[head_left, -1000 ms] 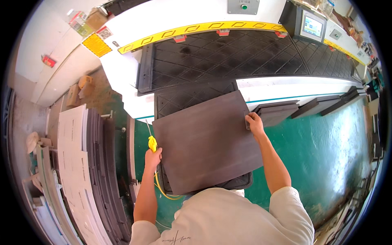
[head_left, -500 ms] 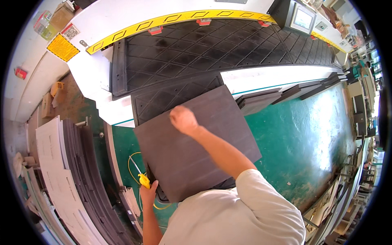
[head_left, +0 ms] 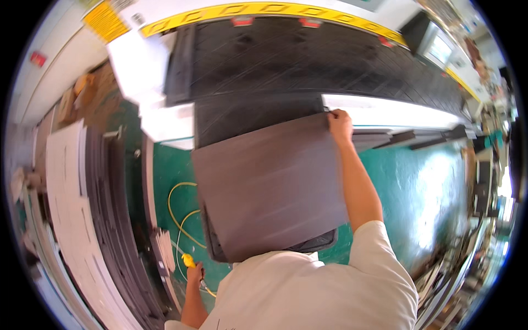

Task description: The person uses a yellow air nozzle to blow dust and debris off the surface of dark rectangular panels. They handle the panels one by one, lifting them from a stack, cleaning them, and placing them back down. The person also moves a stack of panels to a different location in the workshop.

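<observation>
Brown board (head_left: pixel 269 187) meets the right hand (head_left: pixel 341 126) at one corner, left hand (head_left: pixel 195 273) apart.

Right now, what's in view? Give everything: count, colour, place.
Panel: one, brownish, centre
Support: one, black, under panel
Machine bed: one, black, beyond support
Edge strips: two, yellow, beyond bed
Blocks: at least three, red, along strip
Screen: one, bluish, upper right
Hand tool: one, yellow, lower left
Hose: count unclear, yellow, left floor
Standing boards: several, white and dark, left
Low boards: several, dark, below bed
Floor: one, green, around support
Background clutter: uncountable, mixed, right edge
Left hand: one, bare, around hand tool
Right hand: one, bare, panel's far right corner
Shirt: one, pale, bottom centre
</observation>
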Tool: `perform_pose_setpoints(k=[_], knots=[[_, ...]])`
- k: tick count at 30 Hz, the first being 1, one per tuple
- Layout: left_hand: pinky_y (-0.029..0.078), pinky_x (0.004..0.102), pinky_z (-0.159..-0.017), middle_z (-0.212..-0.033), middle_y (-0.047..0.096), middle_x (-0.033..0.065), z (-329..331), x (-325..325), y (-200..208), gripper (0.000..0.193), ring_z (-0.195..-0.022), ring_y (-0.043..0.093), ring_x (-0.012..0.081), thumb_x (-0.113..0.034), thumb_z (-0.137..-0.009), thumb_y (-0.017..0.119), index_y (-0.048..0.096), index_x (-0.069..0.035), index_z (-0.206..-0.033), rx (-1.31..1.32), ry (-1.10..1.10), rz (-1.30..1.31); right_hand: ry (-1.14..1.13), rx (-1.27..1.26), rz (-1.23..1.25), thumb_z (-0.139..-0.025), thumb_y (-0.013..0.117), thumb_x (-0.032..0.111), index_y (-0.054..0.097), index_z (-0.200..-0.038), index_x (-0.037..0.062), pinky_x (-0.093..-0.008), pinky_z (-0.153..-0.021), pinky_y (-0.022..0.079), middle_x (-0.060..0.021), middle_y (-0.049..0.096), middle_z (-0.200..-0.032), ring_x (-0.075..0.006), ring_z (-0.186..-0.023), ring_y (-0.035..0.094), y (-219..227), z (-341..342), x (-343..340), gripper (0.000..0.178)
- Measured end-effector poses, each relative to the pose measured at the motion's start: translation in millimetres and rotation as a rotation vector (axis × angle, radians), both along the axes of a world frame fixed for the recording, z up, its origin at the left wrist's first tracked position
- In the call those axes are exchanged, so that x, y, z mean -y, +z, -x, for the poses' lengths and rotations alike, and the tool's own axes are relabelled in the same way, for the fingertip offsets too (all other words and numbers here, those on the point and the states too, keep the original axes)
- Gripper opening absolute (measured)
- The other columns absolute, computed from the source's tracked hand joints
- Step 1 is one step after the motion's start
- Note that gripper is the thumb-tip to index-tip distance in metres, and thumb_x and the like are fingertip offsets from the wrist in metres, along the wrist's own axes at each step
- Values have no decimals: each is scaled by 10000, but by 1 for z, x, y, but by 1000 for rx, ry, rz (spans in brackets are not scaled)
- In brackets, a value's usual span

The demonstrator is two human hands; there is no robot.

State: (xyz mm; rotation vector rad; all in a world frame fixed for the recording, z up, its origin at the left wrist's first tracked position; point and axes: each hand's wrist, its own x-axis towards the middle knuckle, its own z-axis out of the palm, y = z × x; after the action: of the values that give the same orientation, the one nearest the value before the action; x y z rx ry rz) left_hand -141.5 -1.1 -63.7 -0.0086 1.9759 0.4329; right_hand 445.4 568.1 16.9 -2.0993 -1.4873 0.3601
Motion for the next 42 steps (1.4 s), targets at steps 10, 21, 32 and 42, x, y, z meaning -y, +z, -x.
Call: perform_pose_setpoints(k=[10,21,32,42], knots=[[522,298,-593,-807,717,70,-51,-24,-2,388,-630,651,146,-305,-918,723,687,-32,-1190,-33,-131,-136,455,-4,-111,-902,707,140,725,-835,66,-471,-809,522,-150,664,-924,-333,-897,640,-9,284,67,102],[409,283,-445,-772,660,67,-41,102,-26,283,-530,558,133,-235,-966,688,643,-52,-1177,-24,385,-112,458,-110,-5,-876,714,176,772,-918,22,-471,-868,544,-210,722,-983,-388,-935,684,0,335,52,171],[410,277,-446,-770,645,60,-40,136,-35,218,-531,547,124,-232,-975,662,626,-64,-1108,36,438,-50,834,-27,304,-879,670,198,775,-892,67,-487,-848,566,-188,728,-975,-391,-926,704,20,479,99,168],[413,263,-475,-820,675,55,-45,75,-15,318,-571,568,116,-272,-971,665,635,-60,-1206,56,258,-108,1007,-11,-124,-881,724,107,763,-919,93,-440,-847,537,-97,613,-901,-319,-982,630,1,396,65,56]])
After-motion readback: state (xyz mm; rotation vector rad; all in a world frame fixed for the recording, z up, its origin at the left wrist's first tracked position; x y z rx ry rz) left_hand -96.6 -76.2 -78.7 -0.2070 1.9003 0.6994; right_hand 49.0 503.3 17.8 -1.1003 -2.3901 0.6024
